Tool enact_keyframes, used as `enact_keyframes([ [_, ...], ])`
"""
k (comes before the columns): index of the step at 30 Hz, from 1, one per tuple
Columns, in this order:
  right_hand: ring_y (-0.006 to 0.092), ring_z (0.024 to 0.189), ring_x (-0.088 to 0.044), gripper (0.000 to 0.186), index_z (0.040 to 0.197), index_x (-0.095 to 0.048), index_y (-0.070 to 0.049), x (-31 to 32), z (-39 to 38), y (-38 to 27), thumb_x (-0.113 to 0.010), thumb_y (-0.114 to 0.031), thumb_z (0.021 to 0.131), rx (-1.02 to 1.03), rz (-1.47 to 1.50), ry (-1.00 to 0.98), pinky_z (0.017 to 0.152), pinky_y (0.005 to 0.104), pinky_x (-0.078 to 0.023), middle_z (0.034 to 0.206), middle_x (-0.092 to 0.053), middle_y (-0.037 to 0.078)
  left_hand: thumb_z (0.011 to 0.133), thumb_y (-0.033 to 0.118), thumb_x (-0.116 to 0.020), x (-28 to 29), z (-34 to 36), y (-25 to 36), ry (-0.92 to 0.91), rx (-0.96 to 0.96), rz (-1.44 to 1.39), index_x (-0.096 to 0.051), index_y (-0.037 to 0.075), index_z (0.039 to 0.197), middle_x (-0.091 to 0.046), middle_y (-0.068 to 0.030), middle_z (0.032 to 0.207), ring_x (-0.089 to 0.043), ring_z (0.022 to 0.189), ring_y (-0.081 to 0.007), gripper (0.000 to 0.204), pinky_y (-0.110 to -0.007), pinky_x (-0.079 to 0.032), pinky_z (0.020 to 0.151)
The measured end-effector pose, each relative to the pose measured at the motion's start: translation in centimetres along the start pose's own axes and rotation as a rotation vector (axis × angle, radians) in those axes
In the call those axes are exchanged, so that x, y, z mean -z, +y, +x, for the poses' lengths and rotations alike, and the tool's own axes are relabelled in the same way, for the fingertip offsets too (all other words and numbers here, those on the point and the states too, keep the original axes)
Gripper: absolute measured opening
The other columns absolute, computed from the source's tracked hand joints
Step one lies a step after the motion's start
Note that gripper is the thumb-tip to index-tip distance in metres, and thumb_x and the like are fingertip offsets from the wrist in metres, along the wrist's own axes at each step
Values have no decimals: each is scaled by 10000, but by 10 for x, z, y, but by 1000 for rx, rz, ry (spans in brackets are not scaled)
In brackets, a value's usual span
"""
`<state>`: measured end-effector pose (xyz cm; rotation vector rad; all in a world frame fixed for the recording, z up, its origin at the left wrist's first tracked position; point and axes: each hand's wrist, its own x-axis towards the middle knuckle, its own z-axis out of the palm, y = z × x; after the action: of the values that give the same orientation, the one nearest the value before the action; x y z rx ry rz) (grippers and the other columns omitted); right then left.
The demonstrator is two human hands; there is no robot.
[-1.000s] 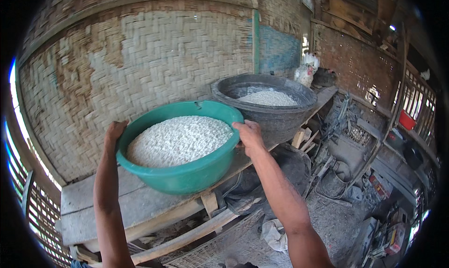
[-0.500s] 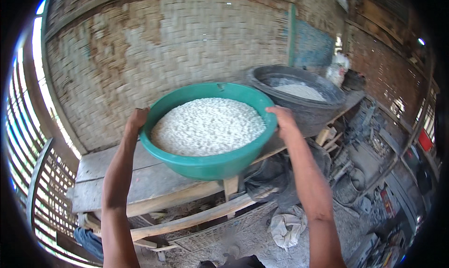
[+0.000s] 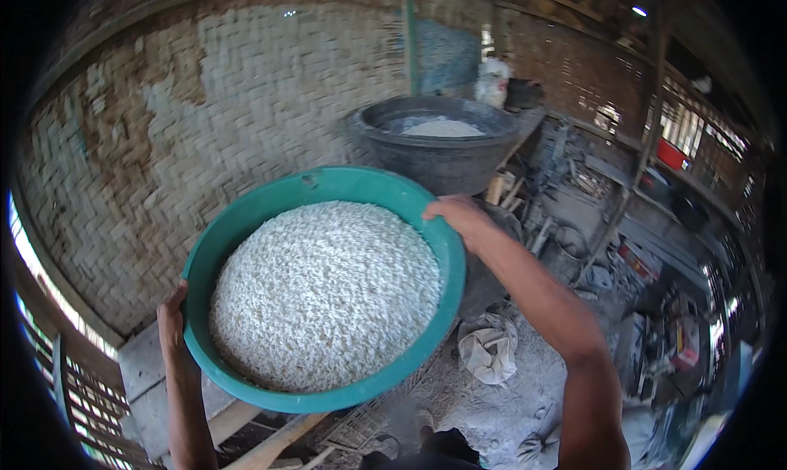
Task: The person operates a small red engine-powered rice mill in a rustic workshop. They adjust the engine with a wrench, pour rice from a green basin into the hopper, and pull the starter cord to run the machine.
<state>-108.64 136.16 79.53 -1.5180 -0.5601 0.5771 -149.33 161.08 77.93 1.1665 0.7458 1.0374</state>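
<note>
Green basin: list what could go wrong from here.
1. The basin is heaped with white grains almost to its rim, so a tilt could spill them.
2. Only the left hand and right hand grip it, at opposite rims, with nothing under it; a slip might drop it.
3. Sacks and planks lie underfoot: a likely trip.
</note>
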Motion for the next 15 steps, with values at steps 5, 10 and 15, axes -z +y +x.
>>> enact_keyframes([
  [5, 321, 907, -683, 409, 940, -711, 32, -4, 69, 6, -707, -246, 640, 115, -764, 83, 832, 376, -539, 1009, -686, 241, 830, 284, -648, 17, 14, -19, -43, -113, 59, -661, -11, 920, -611, -20, 764, -537, 613, -127, 309, -277, -414, 592],
  [10, 335, 917, -680, 352, 900, -731, -38, 2, 47, 41, -632, -318, 710, 229, -727, 156, 867, 412, -517, 967, -698, 201, 847, 293, -636, 34, 59, -29, -221, 18, 47, -655, -46, 1049, -641, -65, 956, -578, 832, -178, 395, -299, -448, 785],
  [15, 311, 1053, -593, 552, 1123, -608, 73, 30, -82, 92, -696, -213, 659, 115, -97, 417, 866, 356, -486, 1147, -585, 247, 863, 247, -616, 0, 30, -12, -229, -140, 377, -643, -60, 1141, -660, -125, 1056, -594, 895, -241, 415, -339, -470, 851],
])
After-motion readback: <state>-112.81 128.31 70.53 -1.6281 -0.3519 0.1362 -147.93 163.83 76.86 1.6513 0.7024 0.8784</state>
